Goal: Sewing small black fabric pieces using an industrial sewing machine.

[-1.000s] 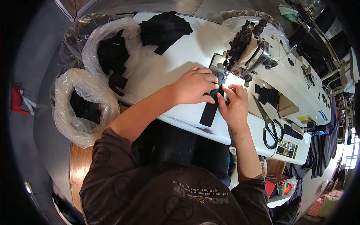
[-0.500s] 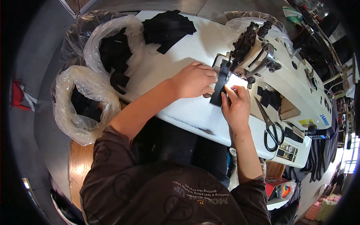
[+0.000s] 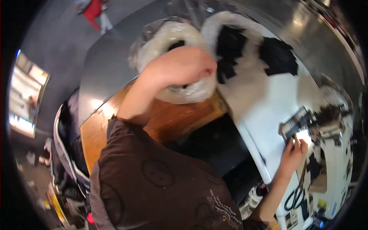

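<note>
My left hand [image 3: 186,66] is over a clear plastic bag [image 3: 197,94] at the far left of the work area. Its fingers are curled in and blurred, so whatever they may hold is hidden. A little black fabric [image 3: 176,45] shows inside that bag, behind the hand. At the right, my right hand [image 3: 293,156] is by the needle of a white sewing machine [image 3: 336,163]. Its fingertips hold the near end of a black fabric strip [image 3: 293,127], which lies under the lit needle area.
A second plastic bag holds black fabric pieces [image 3: 230,44], and a black fabric pile [image 3: 278,57] lies beside it on the white table [image 3: 264,103]. Black-handled scissors [image 3: 294,198] rest right of my right forearm. A wooden surface [image 3: 172,119] adjoins the table at left.
My left hand has left the fabric strip at the machine and swung left to the plastic bag. The view has turned left. My right hand stays at the strip.
</note>
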A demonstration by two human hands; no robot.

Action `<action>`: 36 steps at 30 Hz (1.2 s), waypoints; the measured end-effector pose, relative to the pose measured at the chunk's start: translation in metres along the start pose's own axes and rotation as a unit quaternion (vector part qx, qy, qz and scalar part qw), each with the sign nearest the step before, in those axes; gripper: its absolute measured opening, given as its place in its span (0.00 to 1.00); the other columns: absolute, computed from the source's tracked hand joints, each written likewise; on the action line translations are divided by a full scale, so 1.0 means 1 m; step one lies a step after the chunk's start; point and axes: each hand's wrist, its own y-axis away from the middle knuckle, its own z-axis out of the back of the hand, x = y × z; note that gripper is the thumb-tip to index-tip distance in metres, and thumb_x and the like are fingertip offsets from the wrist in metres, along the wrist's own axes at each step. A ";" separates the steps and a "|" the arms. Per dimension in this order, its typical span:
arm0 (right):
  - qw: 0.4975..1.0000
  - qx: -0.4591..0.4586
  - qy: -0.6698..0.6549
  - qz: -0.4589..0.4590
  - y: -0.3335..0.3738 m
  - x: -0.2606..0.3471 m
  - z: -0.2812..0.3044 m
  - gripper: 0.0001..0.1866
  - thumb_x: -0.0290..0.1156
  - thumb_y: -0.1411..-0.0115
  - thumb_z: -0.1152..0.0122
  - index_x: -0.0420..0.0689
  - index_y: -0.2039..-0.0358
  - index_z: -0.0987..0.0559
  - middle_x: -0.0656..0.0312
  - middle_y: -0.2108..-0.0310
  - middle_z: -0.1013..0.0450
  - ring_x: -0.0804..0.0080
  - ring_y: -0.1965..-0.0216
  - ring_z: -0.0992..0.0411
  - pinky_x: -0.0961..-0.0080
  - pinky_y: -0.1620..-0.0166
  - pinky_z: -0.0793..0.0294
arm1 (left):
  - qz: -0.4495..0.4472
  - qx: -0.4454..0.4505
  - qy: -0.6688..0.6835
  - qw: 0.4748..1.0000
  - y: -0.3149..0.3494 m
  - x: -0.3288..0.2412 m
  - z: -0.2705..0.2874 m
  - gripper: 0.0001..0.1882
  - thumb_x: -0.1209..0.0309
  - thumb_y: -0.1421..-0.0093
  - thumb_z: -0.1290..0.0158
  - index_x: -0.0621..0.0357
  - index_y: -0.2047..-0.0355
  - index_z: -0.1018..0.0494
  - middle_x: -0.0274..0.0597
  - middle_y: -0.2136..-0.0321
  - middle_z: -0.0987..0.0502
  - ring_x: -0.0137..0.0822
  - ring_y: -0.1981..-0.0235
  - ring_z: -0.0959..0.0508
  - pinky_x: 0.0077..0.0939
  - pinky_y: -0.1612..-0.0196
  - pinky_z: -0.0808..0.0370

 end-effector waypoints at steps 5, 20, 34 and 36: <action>1.000 0.009 -0.029 0.005 -0.006 0.014 -0.006 0.13 0.27 0.28 0.35 0.36 0.47 0.15 0.50 0.53 0.27 0.51 0.52 0.26 0.57 0.48 0.24 | 0.218 -0.013 -0.059 0.974 0.052 0.057 -0.048 0.07 0.67 0.40 0.39 0.57 0.70 0.18 0.52 0.69 0.17 0.58 0.61 0.15 0.53 0.61 0.21; 0.999 0.003 0.016 -0.042 0.007 -0.020 -0.022 0.15 0.32 0.32 0.30 0.41 0.48 0.11 0.47 0.54 0.24 0.48 0.51 0.25 0.55 0.47 0.24 | 0.287 0.007 -0.132 0.949 0.027 0.089 -0.109 0.09 0.72 0.39 0.42 0.61 0.66 0.13 0.62 0.66 0.14 0.59 0.62 0.11 0.53 0.59 0.15; 0.996 -0.058 -0.062 -0.001 -0.004 0.019 0.007 0.12 0.25 0.39 0.27 0.39 0.54 0.12 0.54 0.60 0.26 0.53 0.57 0.26 0.58 0.53 0.26 | -0.068 -0.005 0.403 0.913 -0.102 -0.119 -0.078 0.12 0.68 0.32 0.34 0.67 0.57 0.16 0.45 0.68 0.18 0.33 0.73 0.15 0.27 0.69 0.22; 0.996 -0.041 -0.075 -0.003 -0.004 0.020 0.008 0.13 0.25 0.38 0.28 0.39 0.53 0.12 0.53 0.59 0.26 0.52 0.56 0.26 0.58 0.52 0.25 | -0.048 0.123 0.438 0.889 -0.152 -0.154 -0.126 0.10 0.67 0.29 0.36 0.64 0.59 0.17 0.38 0.73 0.17 0.28 0.74 0.16 0.25 0.71 0.23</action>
